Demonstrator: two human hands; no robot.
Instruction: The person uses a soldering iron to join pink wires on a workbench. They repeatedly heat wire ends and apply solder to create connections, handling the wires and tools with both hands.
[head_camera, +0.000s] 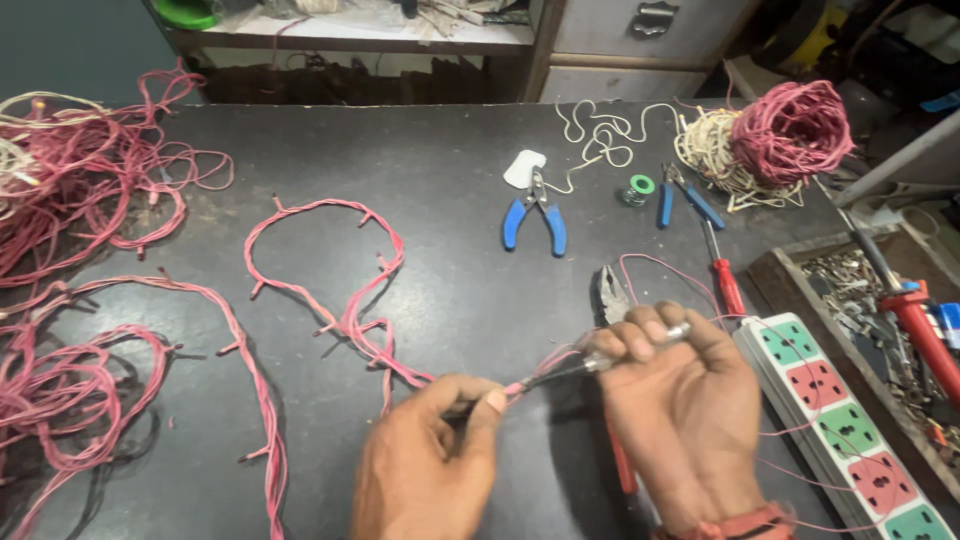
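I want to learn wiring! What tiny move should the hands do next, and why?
Probably draw the right hand away a little: it grips a thin metal tool on the pink wire, while the left hand pinches that wire beside it.

a thin pink twisted wire (540, 372) stretches taut from 8 to 2 o'clock, its end by a small clear bulb (672, 331).

Table (440, 190): dark grey, matt. Wire strands (330, 300) and tangled piles (70, 190) at left: pink-red. Far-right coil (792, 130): pink-red over a cream-white bundle (705, 150). Two far pliers (535, 215) (685, 195): blue handles. Screwdriver (728, 285): red handle. Solder spool (638, 188): green. Power strip (840, 420) at near right: white body, sockets alternating green and salmon-pink panels.
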